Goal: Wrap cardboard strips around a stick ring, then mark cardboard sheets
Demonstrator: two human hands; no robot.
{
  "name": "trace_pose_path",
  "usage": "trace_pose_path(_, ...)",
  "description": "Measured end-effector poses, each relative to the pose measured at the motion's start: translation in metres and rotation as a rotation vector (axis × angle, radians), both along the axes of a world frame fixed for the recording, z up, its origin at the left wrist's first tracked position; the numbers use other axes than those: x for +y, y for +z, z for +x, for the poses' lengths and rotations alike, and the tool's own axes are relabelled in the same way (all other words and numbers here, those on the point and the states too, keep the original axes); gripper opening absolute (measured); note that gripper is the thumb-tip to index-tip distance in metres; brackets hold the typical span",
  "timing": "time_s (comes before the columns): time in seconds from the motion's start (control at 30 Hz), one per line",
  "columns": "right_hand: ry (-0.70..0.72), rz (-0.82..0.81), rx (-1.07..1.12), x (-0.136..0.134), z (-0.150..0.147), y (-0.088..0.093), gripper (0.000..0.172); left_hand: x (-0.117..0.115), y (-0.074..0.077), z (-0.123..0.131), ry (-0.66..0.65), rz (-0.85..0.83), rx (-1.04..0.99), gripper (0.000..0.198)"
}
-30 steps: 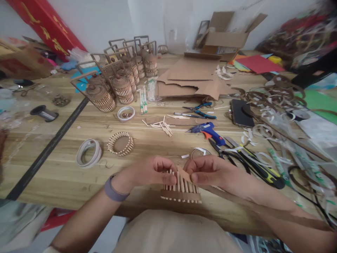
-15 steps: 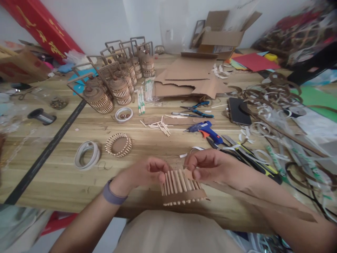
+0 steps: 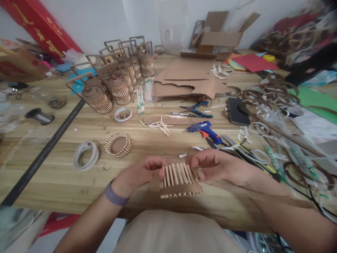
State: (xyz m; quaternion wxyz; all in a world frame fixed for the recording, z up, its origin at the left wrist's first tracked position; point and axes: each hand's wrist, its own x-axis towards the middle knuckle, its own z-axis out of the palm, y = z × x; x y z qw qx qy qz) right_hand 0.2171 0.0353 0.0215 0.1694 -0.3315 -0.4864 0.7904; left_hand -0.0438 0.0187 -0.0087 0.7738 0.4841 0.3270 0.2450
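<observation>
My left hand (image 3: 152, 170) grips the left side of a small round frame of wooden sticks (image 3: 179, 174), held above the table's front edge. A brown band runs round the frame's lower part, with stick ends showing beneath it. At its upper right side, my right hand (image 3: 210, 165) is closed, thumb against fingers, on the end of a brown paper strip (image 3: 284, 198). That strip trails right along my forearm. On the table to the left lies a similar stick ring with a brown base (image 3: 118, 144), beside a roll of white strip (image 3: 85, 155).
Loose short sticks (image 3: 160, 125), a blue glue gun (image 3: 204, 130) and pliers (image 3: 197, 109) lie beyond my hands. Several stick baskets with tall handles (image 3: 119, 86) stand at back left. Torn cardboard (image 3: 184, 73), a phone (image 3: 238, 110) and tangled strips (image 3: 273, 91) occupy the back and right.
The stick frame has risen slightly and tilted, showing more of its upright sticks. My right hand has turned a little, with the strip's end moved off the frame's face toward its right side.
</observation>
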Motion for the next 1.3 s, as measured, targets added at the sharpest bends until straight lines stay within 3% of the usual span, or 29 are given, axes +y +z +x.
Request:
trace_pose_path(0.3, 0.024, 0.03, -0.056, -0.004, -0.012, 0.014, 0.024, 0.009, 0.021, 0.01, -0.136, 0.072, 0.085, 0.053)
trace_pose_path(0.53, 0.023, 0.137, -0.018, 0.009, 0.007, 0.009, 0.023, 0.011, 0.017, 0.003, -0.008, 0.093, 0.025, 0.057)
trace_pose_path(0.7, 0.035, 0.106, -0.06, 0.009, -0.007, 0.025, 0.019, 0.015, 0.033, 0.008, -0.096, 0.212, 0.135, 0.051)
trace_pose_path(0.8, 0.036, 0.116, -0.104, 0.01, -0.012, 0.033, 0.017, 0.016, 0.041, 0.016, -0.038, 0.184, 0.243, 0.041)
trace_pose_path(0.93, 0.019, 0.141, -0.09, 0.014, -0.004, 0.031, 0.016, 0.013, 0.047, 0.023, 0.017, 0.152, 0.189, 0.038)
trace_pose_path(1.17, -0.007, 0.169, -0.042, 0.015, 0.009, 0.011, 0.026, 0.008, 0.038, 0.02, 0.177, -0.08, -0.036, 0.039)
trace_pose_path(1.3, 0.017, 0.205, -0.047, 0.014, -0.002, 0.017, 0.025, 0.008, 0.027, 0.019, 0.209, -0.023, -0.048, 0.039)
